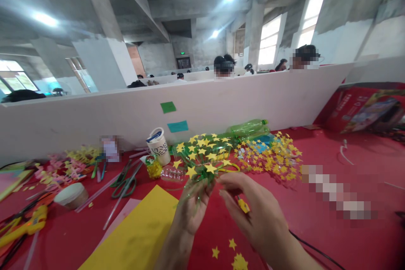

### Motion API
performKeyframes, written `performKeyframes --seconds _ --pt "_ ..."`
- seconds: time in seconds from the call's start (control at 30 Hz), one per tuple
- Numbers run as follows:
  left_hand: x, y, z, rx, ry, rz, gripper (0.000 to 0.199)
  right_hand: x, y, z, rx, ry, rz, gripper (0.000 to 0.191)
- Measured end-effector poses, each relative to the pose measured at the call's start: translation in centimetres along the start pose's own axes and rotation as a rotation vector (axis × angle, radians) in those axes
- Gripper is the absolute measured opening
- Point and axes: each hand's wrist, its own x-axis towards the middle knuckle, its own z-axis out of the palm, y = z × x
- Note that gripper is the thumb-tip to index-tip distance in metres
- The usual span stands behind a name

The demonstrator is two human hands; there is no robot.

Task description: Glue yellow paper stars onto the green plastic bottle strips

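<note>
The bundle (201, 151) of yellow stars on green strips stood just beyond the left hand (194, 204), directly above its fingers in the view, and ahead and to the left of the right hand (253, 198). Its long axis ran up and away from the person, with the gathered green end in the left hand and the stars fanned out at the far end. The left hand was the nearer one: its fingers were curled in around that green end, gripping it, and some clear green plastic hung over the palm. The right hand came in from the side at the level of the gathered end, half curled, thumb and forefinger apart with a gap between their tips; the forefinger was very near the lower stars, but whether it touched a strip could not be told. A yellow tool (243, 204), partly hidden, lay behind the right thumb. Loose stars (239, 262) lay on the red table (332, 152) between the forearms, and yellow paper (136, 236) lay left of the left forearm. Past the bundle were green bottles (248, 127), with a second cluster (275, 158) of stars to its right and a cup (160, 152) to its left.
</note>
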Motion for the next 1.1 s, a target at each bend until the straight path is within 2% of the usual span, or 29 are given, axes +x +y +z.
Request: performKeyframes --seconds 0.13,0.33,0.43,0.53,0.67,0.8,0.9,1.0,1.1 --pt "0.0 0.0 -0.3 -0.015 0.019 0.000 0.019 -0.1 -0.4 -0.3 -0.011 0.032 -0.060 0.033" --pt "0.0 0.4 0.1 -0.044 0.062 -0.034 0.017 -0.3 -1.1 -2.2 -0.028 0.157 -0.084 0.018" --pt "0.0 0.4 0.2 -0.037 0.071 -0.014 0.012 -0.5 -1.1 -1.7 -0.132 0.073 -0.170 0.016" --pt "0.0 0.1 0.0 -0.025 0.095 -0.006 0.008 -0.6 -0.6 0.1 -0.234 0.028 -0.236 0.022" --pt "-0.1 -0.1 -0.2 0.018 0.103 -0.020 0.010 -0.8 0.3 2.0 -0.302 0.007 -0.190 0.024" --pt "-0.2 -0.1 0.1 0.054 0.034 -0.003 0.010 -0.9 0.6 2.1 -0.288 -0.113 -0.151 0.022" --pt "-0.3 0.0 0.3 0.051 0.031 0.050 0.011 -0.9 0.7 1.9 -0.288 -0.174 -0.153 0.022" --pt "-0.4 0.1 0.5 0.069 0.020 0.064 0.017 -0.8 0.7 1.9 -0.281 -0.142 -0.156 0.022" --pt "-0.5 0.1 0.4 0.093 -0.012 0.016 0.018 -0.8 0.7 1.9 -0.269 -0.082 -0.171 0.023"
